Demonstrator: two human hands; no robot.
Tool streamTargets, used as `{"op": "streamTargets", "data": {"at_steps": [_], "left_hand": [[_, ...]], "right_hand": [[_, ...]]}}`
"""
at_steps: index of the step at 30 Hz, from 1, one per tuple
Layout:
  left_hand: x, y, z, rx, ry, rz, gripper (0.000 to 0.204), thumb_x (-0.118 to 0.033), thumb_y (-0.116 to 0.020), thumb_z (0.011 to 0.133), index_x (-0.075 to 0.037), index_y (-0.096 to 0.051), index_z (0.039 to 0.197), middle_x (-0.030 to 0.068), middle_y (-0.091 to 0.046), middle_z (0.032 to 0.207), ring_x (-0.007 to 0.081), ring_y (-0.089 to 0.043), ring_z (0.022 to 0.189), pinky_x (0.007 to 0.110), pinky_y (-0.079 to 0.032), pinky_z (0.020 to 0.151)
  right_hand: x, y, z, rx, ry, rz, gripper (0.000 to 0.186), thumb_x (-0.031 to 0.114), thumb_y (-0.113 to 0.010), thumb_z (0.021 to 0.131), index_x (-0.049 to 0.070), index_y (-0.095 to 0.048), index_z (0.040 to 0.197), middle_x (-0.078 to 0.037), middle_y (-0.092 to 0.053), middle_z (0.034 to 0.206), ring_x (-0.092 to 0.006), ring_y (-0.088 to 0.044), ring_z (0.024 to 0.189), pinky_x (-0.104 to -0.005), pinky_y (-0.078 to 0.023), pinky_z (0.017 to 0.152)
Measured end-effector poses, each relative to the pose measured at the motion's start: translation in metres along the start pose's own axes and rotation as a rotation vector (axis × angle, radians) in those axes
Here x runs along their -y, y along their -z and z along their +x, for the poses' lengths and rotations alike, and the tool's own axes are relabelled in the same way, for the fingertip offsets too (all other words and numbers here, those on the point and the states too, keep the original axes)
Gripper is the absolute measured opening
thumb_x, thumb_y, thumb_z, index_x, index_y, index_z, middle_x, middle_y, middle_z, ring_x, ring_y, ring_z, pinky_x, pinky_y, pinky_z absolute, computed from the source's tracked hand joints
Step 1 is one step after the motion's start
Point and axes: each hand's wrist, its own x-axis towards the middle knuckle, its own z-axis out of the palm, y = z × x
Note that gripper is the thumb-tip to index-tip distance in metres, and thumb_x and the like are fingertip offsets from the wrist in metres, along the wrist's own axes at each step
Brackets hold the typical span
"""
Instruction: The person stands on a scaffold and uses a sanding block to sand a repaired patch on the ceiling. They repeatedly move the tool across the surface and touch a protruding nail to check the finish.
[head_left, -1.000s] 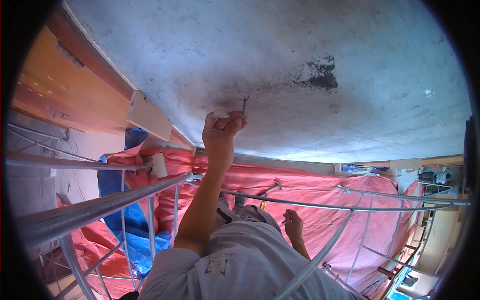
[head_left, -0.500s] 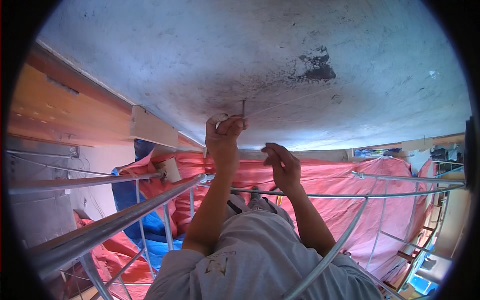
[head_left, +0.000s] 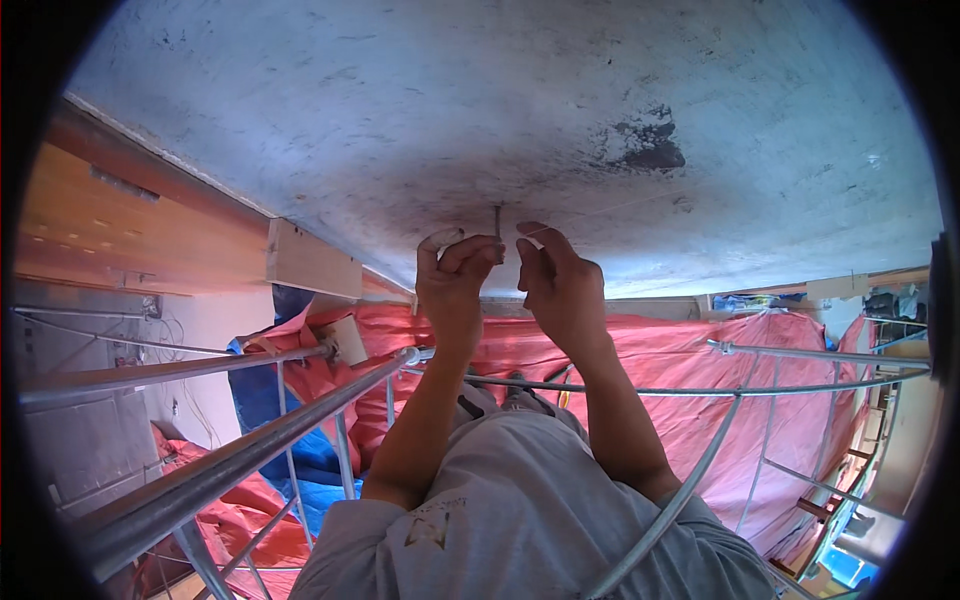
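Overhead is a smudged grey-white ceiling surface (head_left: 400, 130), with a thin metal rod (head_left: 498, 222) standing out from it. My left hand (head_left: 455, 295) is raised and closed, thumb and fingertips pinching the rod's lower end. A white covering (head_left: 443, 238) wraps one of its fingers. Just right of the rod, apart from it, my right hand (head_left: 565, 290) is closed with fingers curled. A fine white thread (head_left: 612, 207) slants from its fingertips toward the upper right, close under the ceiling. How the thread meets the rod is hidden.
Metal scaffold rails (head_left: 250, 460) surround me, one (head_left: 660, 391) crossing in front. Red sheeting (head_left: 660, 350) hangs beyond, with a blue tarp (head_left: 265, 400) at left. A wooden beam (head_left: 150, 210) and pale block (head_left: 312, 262) border the ceiling. A dark patch (head_left: 652, 150) marks it.
My right hand has risen up and left, close to the rod and left hand, and has the thread at its fingertips. The left hand keeps its pinch. The view has shifted slightly.
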Motion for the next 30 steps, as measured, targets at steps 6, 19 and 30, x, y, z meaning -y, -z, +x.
{"op": "streamTargets", "data": {"at_steps": [6, 19, 30], "left_hand": [[0.0, 0.003, 0.003, 0.0, 0.005, 0.063, 0.042, 0.014, -0.075, 0.091, 0.0, -0.047, 0.119, 0.0223, -0.078, 0.105, 0.0241, -0.076, 0.09, 0.035, -0.063, 0.084], [-0.008, 0.007, 0.006, 0.06, 0.001, 0.088, 0.046, 0.014, -0.075, 0.092, -0.004, -0.052, 0.128, 0.0196, -0.078, 0.106, 0.0226, -0.075, 0.093, 0.036, -0.062, 0.084], [-0.012, 0.002, 0.006, 0.093, -0.049, 0.093, 0.047, 0.016, -0.073, 0.092, -0.001, -0.05, 0.129, 0.0196, -0.078, 0.111, 0.0242, -0.076, 0.096, 0.036, -0.061, 0.088]], "right_hand": [[0.005, 0.007, 0.007, 0.119, 0.062, -0.065, 0.014, 0.015, -0.069, 0.102, 0.007, -0.07, 0.113, -0.021, -0.07, 0.072, -0.0443, -0.072, 0.068, -0.0519, -0.053, 0.058], [0.01, 0.006, -0.004, 0.081, 0.057, -0.005, 0.023, 0.012, -0.073, 0.1, 0.007, -0.069, 0.123, -0.014, -0.069, 0.066, -0.0312, -0.071, 0.057, -0.043, -0.051, 0.054], [-0.001, -0.002, -0.004, 0.031, 0.093, 0.028, 0.025, 0.011, -0.073, 0.1, 0.006, -0.069, 0.124, -0.015, -0.072, 0.072, -0.0337, -0.073, 0.063, -0.0426, -0.055, 0.057]]}}
